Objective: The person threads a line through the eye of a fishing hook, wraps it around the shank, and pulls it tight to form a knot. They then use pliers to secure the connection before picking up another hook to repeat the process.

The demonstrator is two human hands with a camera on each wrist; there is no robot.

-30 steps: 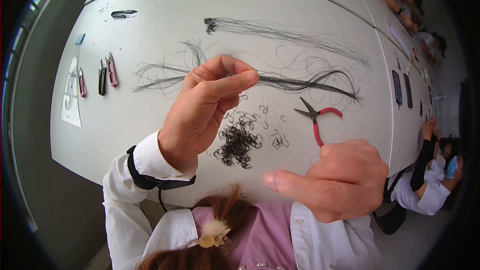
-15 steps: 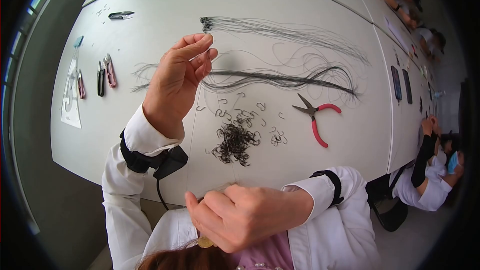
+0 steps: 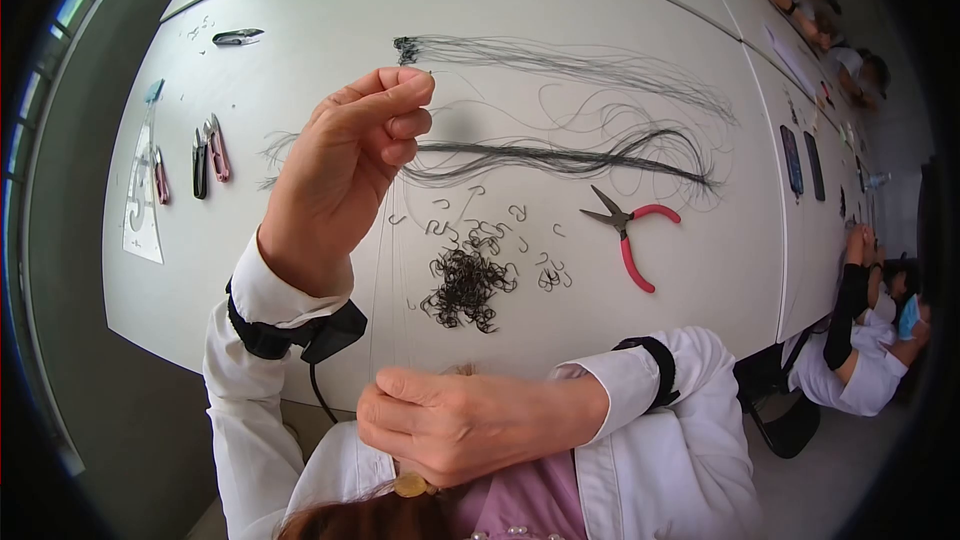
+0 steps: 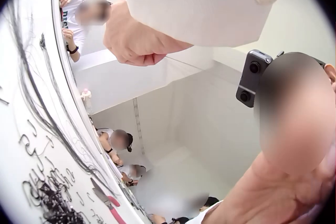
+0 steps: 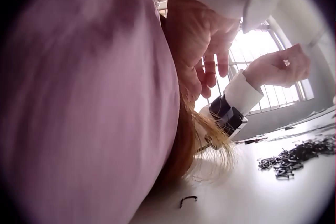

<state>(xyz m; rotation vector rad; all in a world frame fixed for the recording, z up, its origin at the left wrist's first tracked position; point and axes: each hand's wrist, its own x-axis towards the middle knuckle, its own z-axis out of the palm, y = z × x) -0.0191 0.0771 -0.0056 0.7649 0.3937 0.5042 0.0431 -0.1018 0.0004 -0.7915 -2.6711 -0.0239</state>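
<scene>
A big white table point(image 3: 700, 240) is holding all the little things. A long bunch of dark threads point(image 3: 540, 155) is lying across the middle, and its left part is hiding behind the left hand point(image 3: 345, 145). Another bunch of threads point(image 3: 570, 66) is lying farther back, with a dark clump at its left end.

The left hand is reaching over the table, its thumb and finger squeezing together on a tiny dark piece point(image 3: 431, 73), too small to make out. Thin thread point(image 3: 378, 275) is running down from this hand toward the right hand point(image 3: 465, 425). The right hand is staying close to the person's chest with its fingers bending in; I cannot tell if it is pinching the thread.

A clear ruler point(image 3: 145, 210) is lying at the left, near some black snips point(image 3: 200, 165) and pink snips point(image 3: 218, 150). Pliers with red handles point(image 3: 630, 225) are lying open to the right of a pile of small black hooks point(image 3: 470, 285). A few loose hooks point(image 3: 551, 275) are lying between them.
</scene>
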